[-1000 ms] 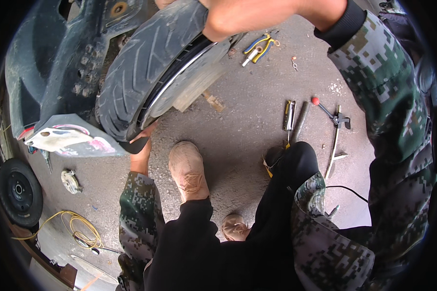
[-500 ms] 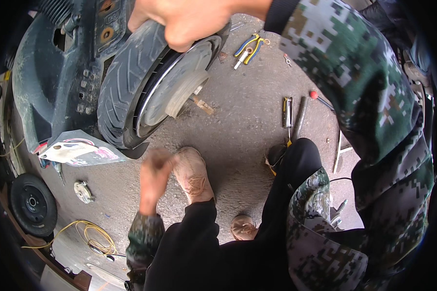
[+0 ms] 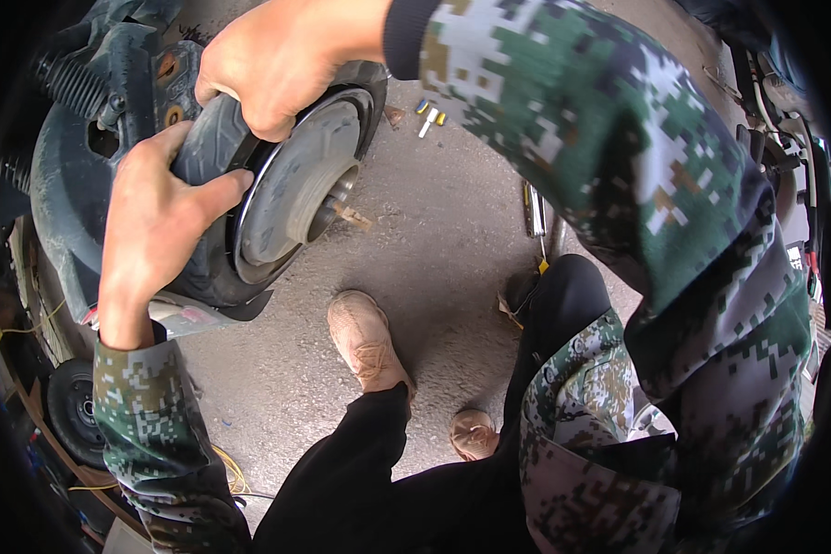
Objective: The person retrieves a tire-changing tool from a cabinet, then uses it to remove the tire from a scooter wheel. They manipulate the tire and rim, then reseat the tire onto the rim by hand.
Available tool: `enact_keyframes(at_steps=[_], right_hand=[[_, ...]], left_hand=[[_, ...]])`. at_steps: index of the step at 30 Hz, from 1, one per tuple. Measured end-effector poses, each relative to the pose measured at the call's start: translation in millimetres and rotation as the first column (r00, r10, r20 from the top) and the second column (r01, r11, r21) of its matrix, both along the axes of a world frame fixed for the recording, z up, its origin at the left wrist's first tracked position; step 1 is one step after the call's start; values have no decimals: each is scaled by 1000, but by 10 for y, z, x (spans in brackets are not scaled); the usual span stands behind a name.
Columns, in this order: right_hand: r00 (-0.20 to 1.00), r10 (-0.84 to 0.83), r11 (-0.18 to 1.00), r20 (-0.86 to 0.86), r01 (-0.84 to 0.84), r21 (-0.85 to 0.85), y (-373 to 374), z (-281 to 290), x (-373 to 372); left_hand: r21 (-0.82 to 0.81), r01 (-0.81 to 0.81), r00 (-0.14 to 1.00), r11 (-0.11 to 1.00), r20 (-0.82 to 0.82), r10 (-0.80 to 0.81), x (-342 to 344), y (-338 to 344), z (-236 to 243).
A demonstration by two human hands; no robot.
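A black tire stands in the dark, scuffed rear body of a scooter-like vehicle. Inside it is a grey metal wheel hub, and a threaded axle end with a rusty tip sticks out of that. My left hand grips the tire's near side, thumb over the sidewall by the rim and fingers across the tread. Higher up, my right hand is closed over the tire's upper edge, its fingertips curled toward the rim. What lies under both palms is hidden.
Pliers with yellow and blue handles lie on the ground beyond the wheel, partly behind my right sleeve. A folding tool lies near my right knee. At left are a small spare wheel and a yellow cable. A coil spring stands beside the body.
My left hand has risen from beside my shoe and taken hold of the tire. My right hand stays on the tire's upper part. The view has shifted.
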State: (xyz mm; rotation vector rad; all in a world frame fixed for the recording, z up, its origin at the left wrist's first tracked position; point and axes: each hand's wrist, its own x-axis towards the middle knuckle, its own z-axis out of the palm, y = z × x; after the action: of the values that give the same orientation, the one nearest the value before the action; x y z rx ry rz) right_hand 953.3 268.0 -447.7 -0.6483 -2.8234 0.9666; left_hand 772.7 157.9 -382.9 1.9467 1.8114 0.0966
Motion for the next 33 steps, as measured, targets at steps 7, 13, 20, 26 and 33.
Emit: enact_keyframes(at_steps=[7,13,20,26,33], right_hand=[[714,-573,790,-403,612,-40,407,-1711,1020],[737,-675,726,-22,670,156,392,-3209,1044],[666,-734,650,137,628,428,219,-2903,841],[742,-598,800,302,570,185,52,-2822,1090],[654,-700,631,287,754,-183,-636,-2208,2163]], left_hand=[[52,60,996,997,67,-64,16,-2,-14],[75,29,997,997,66,-34,86,-115,71],[52,-22,998,998,61,19,83,-135,142],[53,4,1000,999,17,-5,88,-142,139],[57,43,997,997,57,-46,-1,-158,70]])
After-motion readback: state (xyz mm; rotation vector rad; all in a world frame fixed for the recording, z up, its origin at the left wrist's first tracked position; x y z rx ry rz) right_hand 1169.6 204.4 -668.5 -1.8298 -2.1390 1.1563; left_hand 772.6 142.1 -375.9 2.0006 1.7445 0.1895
